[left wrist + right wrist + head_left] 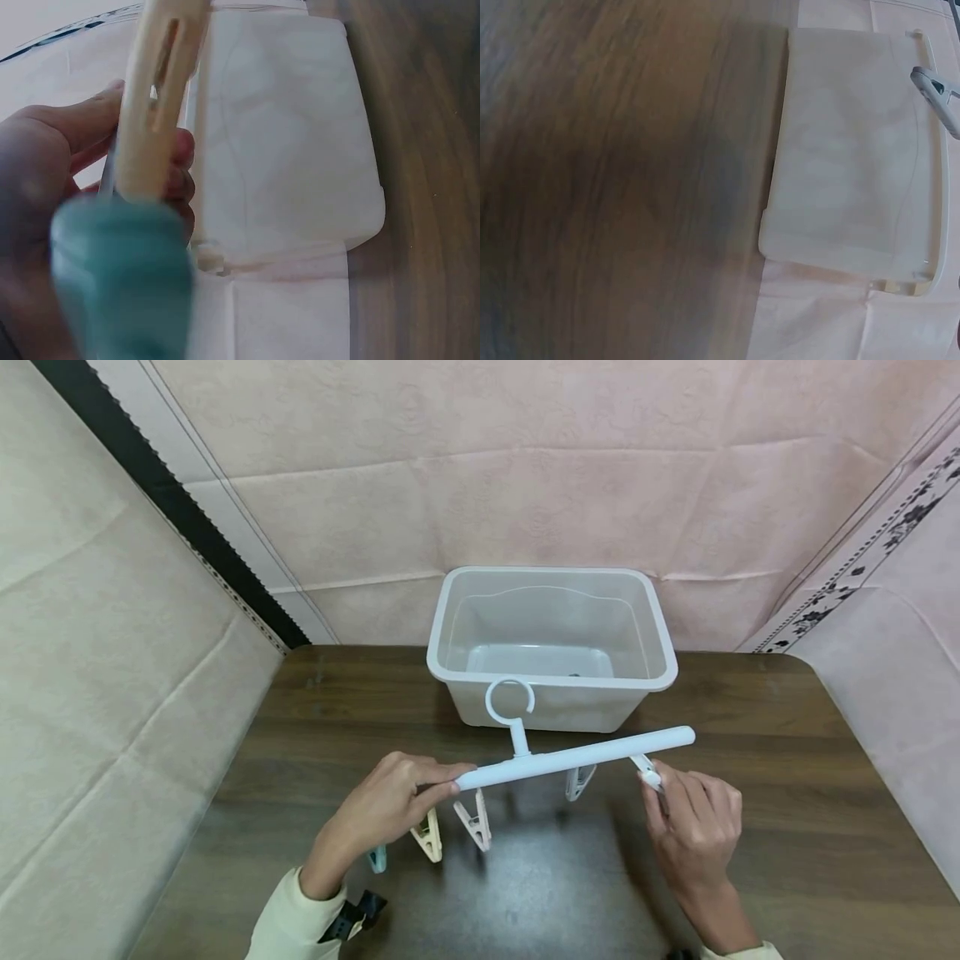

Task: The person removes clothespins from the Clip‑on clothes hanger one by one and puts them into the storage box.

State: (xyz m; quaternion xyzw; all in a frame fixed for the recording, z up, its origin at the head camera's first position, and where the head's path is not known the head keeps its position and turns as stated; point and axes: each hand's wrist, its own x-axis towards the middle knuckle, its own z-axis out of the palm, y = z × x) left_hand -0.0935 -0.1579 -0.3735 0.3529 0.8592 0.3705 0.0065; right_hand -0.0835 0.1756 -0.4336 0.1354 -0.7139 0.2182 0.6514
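Observation:
A white clip hanger (573,760) is held up over the table, its bar tilted higher at the right and its round hook (491,697) pointing up. My left hand (393,797) grips the bar's left part between thumb and fingers. With my right hand (693,818) I pinch a white clip (647,772) near the bar's right end. Below the bar hang a grey-white clip (580,782), a pale clip (474,822) and a cream clip (428,839). A teal clip (377,858) is partly hidden behind my left wrist; it looms blurred in the left wrist view.
A pale grey plastic tub (551,706) stands at the back of the dark wooden table (315,727), with a small dark speck inside. Light patterned cloth (525,510) hangs behind the table and at both sides.

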